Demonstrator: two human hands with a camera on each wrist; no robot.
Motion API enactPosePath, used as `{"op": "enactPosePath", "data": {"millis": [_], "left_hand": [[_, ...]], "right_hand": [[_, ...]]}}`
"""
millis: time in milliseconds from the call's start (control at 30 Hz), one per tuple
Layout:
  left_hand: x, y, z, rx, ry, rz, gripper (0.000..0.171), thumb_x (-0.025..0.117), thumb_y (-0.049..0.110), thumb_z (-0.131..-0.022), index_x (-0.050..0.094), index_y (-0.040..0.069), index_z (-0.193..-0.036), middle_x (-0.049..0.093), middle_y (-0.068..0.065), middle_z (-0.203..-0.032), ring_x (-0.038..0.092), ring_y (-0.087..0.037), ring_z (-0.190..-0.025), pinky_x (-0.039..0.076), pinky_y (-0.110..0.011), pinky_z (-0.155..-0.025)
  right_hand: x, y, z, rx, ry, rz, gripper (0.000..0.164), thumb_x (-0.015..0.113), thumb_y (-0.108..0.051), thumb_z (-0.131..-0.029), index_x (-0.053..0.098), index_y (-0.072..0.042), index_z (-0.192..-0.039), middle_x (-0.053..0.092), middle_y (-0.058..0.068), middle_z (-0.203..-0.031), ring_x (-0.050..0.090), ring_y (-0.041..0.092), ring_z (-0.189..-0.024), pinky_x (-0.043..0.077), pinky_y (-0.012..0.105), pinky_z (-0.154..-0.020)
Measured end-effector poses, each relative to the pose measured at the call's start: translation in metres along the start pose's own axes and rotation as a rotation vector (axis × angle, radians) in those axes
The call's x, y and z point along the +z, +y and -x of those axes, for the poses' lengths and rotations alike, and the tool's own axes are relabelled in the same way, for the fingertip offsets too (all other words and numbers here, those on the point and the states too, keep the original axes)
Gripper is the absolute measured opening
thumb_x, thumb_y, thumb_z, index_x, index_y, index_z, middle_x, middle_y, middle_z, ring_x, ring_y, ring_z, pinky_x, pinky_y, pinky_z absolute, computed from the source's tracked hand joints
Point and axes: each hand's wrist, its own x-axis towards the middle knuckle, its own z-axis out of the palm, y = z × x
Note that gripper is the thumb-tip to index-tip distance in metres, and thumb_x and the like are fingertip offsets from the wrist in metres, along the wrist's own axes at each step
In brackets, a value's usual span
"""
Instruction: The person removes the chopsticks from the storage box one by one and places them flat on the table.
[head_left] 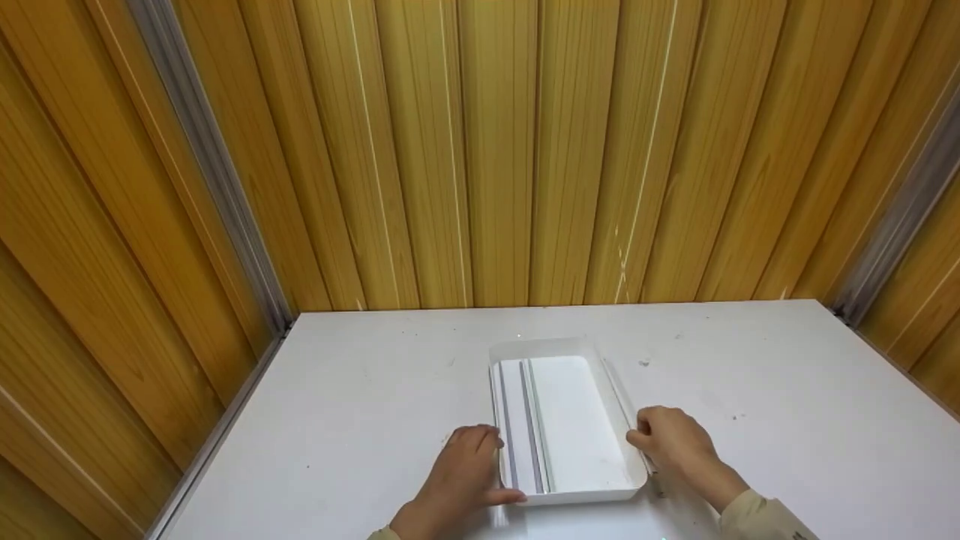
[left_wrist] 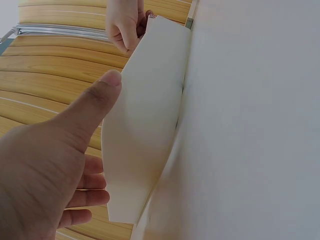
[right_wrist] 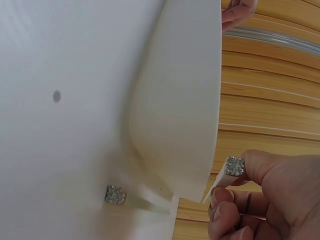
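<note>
A white rectangular tray (head_left: 581, 497) with rounded corners lies on the white table, long thin strips (head_left: 529, 427) running lengthwise in its left half. My left hand (head_left: 466, 469) rests at the tray's near left corner, fingertips at the left wall and thumb along the front rim. In the left wrist view its fingers look loosely extended. Beside the tray's right wall, my right hand (head_left: 679, 442) pinches a slender pale strip between thumb and fingers. The right wrist view shows the square, glittery grey end of this strip (right_wrist: 235, 166); its far part runs along the wall in the head view.
The glossy white table (head_left: 375, 390) mirrors the strip's end and bears small dark specks and marks. Wood-patterned panels (head_left: 495, 150) stand behind and at both sides, with grey metal posts (head_left: 217, 150) in the corners.
</note>
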Motion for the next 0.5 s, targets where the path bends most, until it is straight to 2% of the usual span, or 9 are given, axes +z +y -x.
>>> {"op": "enactPosePath", "data": {"millis": [267,500], "left_hand": [[0.001,0.001,0.001,-0.002,0.009,0.011,0.074,0.065,0.073,-0.065,0.062,0.007,-0.099,0.063,-0.003,-0.104,0.058,-0.016,-0.099,0.05,-0.027,-0.091],[0.002,-0.001,0.0,-0.006,0.009,0.032,0.072,0.066,0.072,-0.065,0.062,0.008,-0.098,0.063,0.0,-0.101,0.059,-0.015,-0.098,0.05,-0.026,-0.09]], "right_hand": [[0.003,0.018,0.001,0.033,-0.024,-0.011,0.025,0.061,-0.018,-0.083,0.048,-0.012,-0.064,0.043,-0.003,-0.056,0.041,0.012,-0.054,0.029,0.022,-0.049],[0.007,0.029,0.002,0.041,-0.029,0.003,0.021,0.058,-0.017,-0.083,0.049,-0.012,-0.064,0.044,-0.003,-0.056,0.042,0.012,-0.055,0.028,0.023,-0.049]]}}
